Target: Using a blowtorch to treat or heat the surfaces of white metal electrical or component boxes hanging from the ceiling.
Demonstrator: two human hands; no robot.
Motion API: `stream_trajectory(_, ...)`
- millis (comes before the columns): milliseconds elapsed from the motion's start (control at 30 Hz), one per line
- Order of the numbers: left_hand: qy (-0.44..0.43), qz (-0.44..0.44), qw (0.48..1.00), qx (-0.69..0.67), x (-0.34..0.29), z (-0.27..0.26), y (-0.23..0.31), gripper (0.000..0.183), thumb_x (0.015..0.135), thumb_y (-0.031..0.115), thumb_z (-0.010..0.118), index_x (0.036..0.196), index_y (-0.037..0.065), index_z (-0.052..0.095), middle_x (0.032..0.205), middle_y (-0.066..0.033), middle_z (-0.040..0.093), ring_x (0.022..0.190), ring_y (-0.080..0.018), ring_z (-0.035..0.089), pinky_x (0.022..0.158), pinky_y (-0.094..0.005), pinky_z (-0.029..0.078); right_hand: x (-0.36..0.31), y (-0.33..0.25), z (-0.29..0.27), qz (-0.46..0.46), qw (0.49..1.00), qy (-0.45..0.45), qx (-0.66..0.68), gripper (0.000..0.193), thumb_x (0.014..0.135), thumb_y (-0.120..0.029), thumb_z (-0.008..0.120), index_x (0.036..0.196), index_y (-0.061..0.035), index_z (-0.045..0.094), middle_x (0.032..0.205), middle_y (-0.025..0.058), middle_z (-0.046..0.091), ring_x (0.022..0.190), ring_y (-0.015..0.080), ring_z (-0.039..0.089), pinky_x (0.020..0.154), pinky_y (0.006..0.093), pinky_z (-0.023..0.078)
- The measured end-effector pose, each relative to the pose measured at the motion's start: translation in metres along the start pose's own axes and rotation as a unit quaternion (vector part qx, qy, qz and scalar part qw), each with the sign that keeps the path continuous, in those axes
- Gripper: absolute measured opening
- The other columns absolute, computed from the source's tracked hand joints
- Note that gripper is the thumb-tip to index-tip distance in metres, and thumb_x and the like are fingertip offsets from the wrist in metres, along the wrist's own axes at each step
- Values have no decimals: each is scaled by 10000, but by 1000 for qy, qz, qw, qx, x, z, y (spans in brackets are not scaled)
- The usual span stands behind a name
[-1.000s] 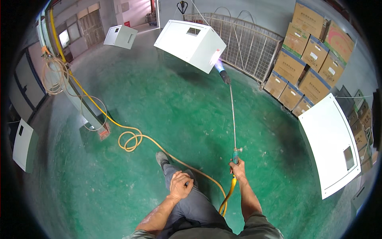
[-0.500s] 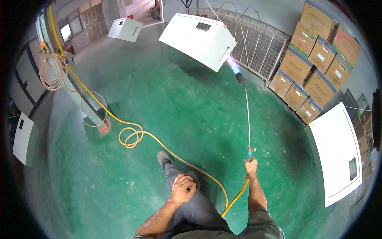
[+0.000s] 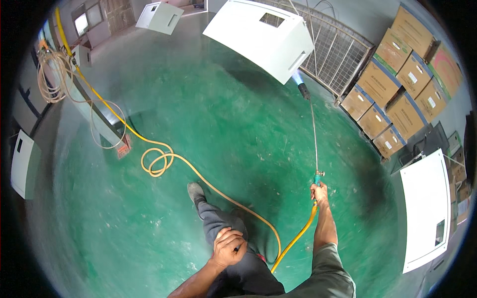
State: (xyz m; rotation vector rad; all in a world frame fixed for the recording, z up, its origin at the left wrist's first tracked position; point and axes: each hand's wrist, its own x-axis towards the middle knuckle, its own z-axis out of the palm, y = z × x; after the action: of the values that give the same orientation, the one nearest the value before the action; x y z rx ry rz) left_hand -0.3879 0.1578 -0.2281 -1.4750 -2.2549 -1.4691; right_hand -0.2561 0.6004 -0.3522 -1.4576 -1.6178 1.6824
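Note:
My right hand [image 3: 319, 191] grips the green handle of a long gas torch [image 3: 315, 139]. Its thin metal tube runs up and away to a dark nozzle, where a bluish flame [image 3: 297, 77] burns at the lower right edge of a white sheet-metal box [image 3: 253, 35]. That box hangs tilted and has a rectangular cut-out and a slot. From the handle's lower end a yellow hose [image 3: 296, 241] leads down beside my leg. My left hand [image 3: 229, 247] rests on my bent knee, fingers curled, with a small dark spot at the fingers that I cannot make out.
The hose loops across the green floor [image 3: 208, 129] to a post [image 3: 102, 124] with coiled tubing. More white boxes stand or hang at far left [image 3: 159, 19], left [image 3: 24, 166] and right [image 3: 425, 213]. A wire cage [image 3: 340, 54] and stacked cartons [image 3: 378, 84] line the back right.
The view has tilted and shifted, so the big box appears higher. The torch nozzle sits slightly lower along the box's edge, and less flame shows. My left hand stays on the knee.

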Motion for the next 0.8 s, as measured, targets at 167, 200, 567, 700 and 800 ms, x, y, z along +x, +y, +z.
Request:
stream_trajectory(167,2,-2,1000,-14,4,3,-3,57,688,70,738,702,86,685,791,-40,691,862,-189,681,919,-391,487,28,-5,4,-2,999,-15,29,127,747,-61,624,828,-53,526,565,27,502,392,140,473,354,300,393)
stream_trajectory(200,4,-3,1000,-15,5,3,-4,58,681,63,734,706,83,686,787,-43,691,862,-197,683,911,-397,489,32,-6,7,-4,999,-19,33,122,744,-60,629,821,-48,534,561,28,505,390,141,473,355,301,394)
stream_trajectory(567,-12,-11,1000,-18,9,3,-6,70,667,61,732,715,85,689,780,-45,693,870,-207,689,900,-403,489,49,-18,2,-2,998,-43,41,119,762,-64,615,847,-67,533,570,19,500,386,137,459,361,294,391)
stream_trajectory(700,-5,-11,1000,-17,7,6,-6,68,666,60,725,719,83,690,790,-50,691,865,-216,687,902,-409,490,30,-17,7,-3,998,-39,41,89,760,-69,613,812,-57,541,563,20,504,382,136,463,360,291,387)
stream_trajectory(800,-3,-6,1000,-15,8,5,-4,72,664,66,729,719,81,685,801,-55,687,861,-219,681,909,-410,489,5,4,0,-4,997,-56,48,100,777,-51,604,853,-45,539,562,22,500,390,133,464,359,292,386)
